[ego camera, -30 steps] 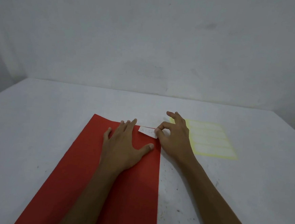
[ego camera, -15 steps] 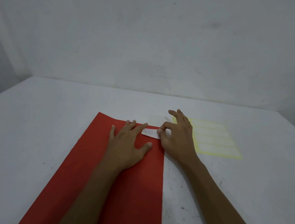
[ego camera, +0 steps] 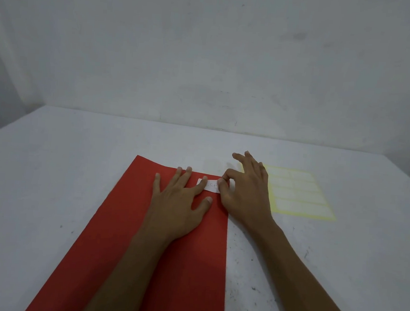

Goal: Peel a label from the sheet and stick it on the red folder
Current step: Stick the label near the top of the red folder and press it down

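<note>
The red folder (ego camera: 143, 236) lies flat on the white table, running from the middle down to the bottom edge. A small white label (ego camera: 211, 186) with handwriting lies on its top right corner. My left hand (ego camera: 180, 202) rests flat on the folder, fingers spread, its index fingertip on the label's left end. My right hand (ego camera: 245, 195) pinches the label's right end between thumb and index finger, the other fingers lifted. The yellow label sheet (ego camera: 299, 194) lies on the table just right of my right hand.
The white table (ego camera: 49, 192) has scattered dark specks near my right forearm. A plain grey wall stands at the table's far edge. The table's right corner shows at the frame's right side.
The label has come down onto the folder's top right corner. My left index finger has slid onto its left end. My right hand still pinches the right end.
</note>
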